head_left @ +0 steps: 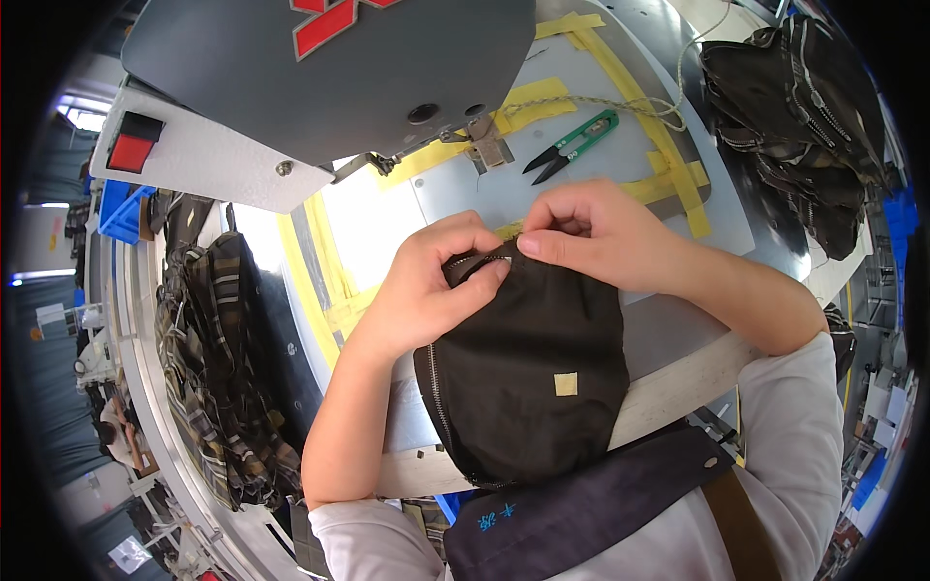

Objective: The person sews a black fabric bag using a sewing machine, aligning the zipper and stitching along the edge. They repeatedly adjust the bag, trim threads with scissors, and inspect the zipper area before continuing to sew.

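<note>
Left hand (426,281), right hand (601,237): each grip pinching dark zippered cloth (523,358) at upper edge

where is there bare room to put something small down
Bare: the bright plate between the left hand and the machine head, edged by yellow tape; a grey strip between the dark fabric piece and the right forearm. Crowded: around the green snips and cord, the zipped garments at right, the plaid fabric at left.
</note>
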Demonstrator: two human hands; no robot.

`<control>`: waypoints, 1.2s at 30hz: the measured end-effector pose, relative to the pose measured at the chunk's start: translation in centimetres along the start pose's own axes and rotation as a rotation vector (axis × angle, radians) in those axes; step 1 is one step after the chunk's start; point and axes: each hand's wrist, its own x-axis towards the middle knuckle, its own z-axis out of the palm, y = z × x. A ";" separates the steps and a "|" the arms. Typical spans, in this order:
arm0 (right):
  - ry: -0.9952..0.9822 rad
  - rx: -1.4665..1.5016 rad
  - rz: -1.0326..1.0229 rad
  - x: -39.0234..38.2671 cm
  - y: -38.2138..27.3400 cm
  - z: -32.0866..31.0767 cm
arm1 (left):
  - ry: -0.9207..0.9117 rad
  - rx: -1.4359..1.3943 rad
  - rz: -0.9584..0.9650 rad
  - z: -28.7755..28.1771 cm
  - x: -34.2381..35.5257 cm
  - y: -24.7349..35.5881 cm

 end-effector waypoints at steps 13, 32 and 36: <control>-0.036 0.017 0.042 0.2 -0.2 -0.3 | -0.028 0.006 0.027 0.6 -0.2 0.4; -0.006 -0.080 -0.082 0.8 -0.8 -1.2 | 0.104 0.035 0.041 1.9 0.0 0.4; 0.010 -0.095 -0.104 0.8 -0.8 -1.3 | 0.087 -0.025 -0.005 1.7 0.0 0.5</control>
